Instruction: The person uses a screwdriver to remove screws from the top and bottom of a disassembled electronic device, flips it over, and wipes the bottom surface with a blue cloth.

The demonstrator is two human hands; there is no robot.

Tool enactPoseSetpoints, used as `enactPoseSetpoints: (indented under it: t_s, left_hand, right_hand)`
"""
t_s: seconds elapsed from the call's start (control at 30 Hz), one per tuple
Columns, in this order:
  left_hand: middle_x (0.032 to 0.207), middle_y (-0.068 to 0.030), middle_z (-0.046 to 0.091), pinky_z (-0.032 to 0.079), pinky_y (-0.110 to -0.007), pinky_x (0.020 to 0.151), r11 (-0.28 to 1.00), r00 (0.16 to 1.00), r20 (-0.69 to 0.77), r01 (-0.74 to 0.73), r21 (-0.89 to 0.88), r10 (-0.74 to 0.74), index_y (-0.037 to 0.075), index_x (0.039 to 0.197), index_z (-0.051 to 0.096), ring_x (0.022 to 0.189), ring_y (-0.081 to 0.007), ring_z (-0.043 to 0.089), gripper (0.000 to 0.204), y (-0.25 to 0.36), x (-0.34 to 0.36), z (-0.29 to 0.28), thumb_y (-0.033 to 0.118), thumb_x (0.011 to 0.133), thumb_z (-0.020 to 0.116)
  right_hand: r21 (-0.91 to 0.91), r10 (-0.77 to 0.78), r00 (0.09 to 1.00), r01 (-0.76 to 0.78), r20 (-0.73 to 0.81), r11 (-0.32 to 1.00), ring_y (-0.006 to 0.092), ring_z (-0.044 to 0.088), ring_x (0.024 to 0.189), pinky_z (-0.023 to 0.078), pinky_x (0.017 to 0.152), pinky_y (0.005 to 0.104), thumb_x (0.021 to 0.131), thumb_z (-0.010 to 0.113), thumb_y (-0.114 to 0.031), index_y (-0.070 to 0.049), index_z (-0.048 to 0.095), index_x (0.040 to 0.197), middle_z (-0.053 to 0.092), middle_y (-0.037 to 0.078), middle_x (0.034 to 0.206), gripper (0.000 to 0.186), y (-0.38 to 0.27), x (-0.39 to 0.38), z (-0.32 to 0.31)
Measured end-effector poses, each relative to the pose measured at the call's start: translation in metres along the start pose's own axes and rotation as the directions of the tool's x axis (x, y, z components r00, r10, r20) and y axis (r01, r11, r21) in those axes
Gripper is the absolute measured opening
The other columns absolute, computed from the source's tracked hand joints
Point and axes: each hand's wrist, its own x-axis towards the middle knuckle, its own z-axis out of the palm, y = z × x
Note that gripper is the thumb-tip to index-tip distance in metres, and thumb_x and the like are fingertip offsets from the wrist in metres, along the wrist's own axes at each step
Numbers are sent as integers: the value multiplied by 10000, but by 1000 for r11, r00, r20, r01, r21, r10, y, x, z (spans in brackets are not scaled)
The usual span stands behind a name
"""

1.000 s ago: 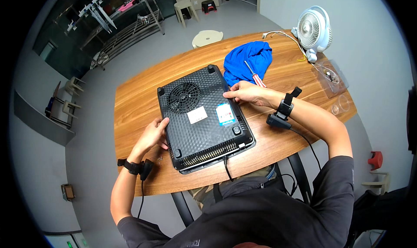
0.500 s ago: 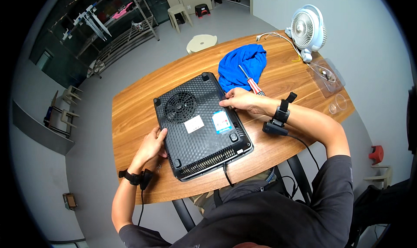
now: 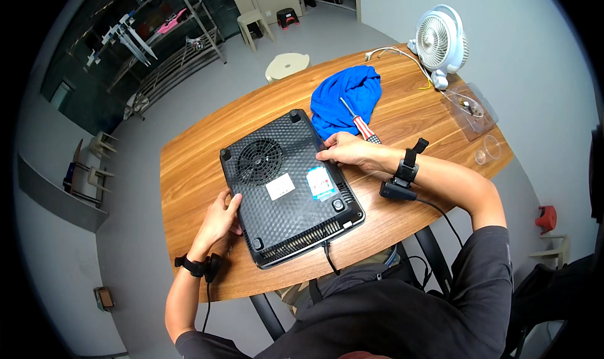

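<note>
A black appliance (image 3: 286, 214) lies bottom up on the wooden table, showing a round vent grille, rubber feet and two labels; a black cord leaves its near edge. My left hand (image 3: 223, 214) grips its left edge, thumb on top. My right hand (image 3: 346, 150) grips the right edge near the far end, thumb on the underside panel. Beyond my right hand, a screwdriver (image 3: 363, 127) with a red-and-white striped handle rests on a bunched blue cloth (image 3: 346, 85). Each wrist wears a black strapped device with a cable.
A white fan (image 3: 434, 41), white cables, a plastic tray (image 3: 472, 117) and a clear cup (image 3: 487, 150) stand at the table's right. Beyond the table are a round stool (image 3: 287, 65), small stools and a metal rack (image 3: 173, 76). A red stool (image 3: 545, 217) is low at right.
The view has shifted slightly, so the table and things on it appear lower and more to the left. Both hands keep their grip on the appliance, with little visible movement relative to it.
</note>
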Motion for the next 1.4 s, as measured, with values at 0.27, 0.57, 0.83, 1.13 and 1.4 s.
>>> enactPoseSetpoints:
  t_s: [0.27,0.57,0.83,1.13,1.4]
  left_hand:
    - [762,-160,702,593,-329,516,1000,1000,15,20,5,-20,-87,1531,370,565,-229,712,728,6,-2,1,469,1087,527]
    - [817,-185,720,599,-332,520,999,998,58,34,-6,-34,-102,1534,361,575,-231,719,756,7,1,1,483,1085,526]
    - [755,-178,718,599,-338,552,999,996,77,39,24,-41,-117,1556,318,579,-231,724,809,-1,3,-8,502,1080,526]
    - [803,-196,737,605,-312,523,1000,995,104,-2,2,2,-139,1450,420,590,-218,733,756,6,2,-2,523,1089,481]
    - [860,-215,736,614,-328,575,999,998,56,30,18,-31,-156,1420,438,598,-227,735,767,-6,10,-3,533,1083,468]
  right_hand:
    - [-152,24,999,-31,-48,988,200,653,1010,528,853,304,908,804,-332,107,626,1295,695,159,1149,613,5,9,-1]
    - [-161,47,998,-52,-36,986,200,653,999,526,846,309,923,794,-304,115,630,1292,695,167,1134,582,-3,4,-2]
    - [-118,15,1000,-13,17,993,226,701,952,545,809,326,945,767,-253,138,683,1219,741,191,1092,485,-11,-1,2]
    - [-147,41,999,-39,10,988,97,570,803,479,722,260,962,765,-209,61,713,1173,679,28,921,347,1,9,-4]
    - [-249,34,998,-19,54,968,111,571,818,467,716,271,975,736,-236,73,729,1128,687,58,939,344,-20,17,8]
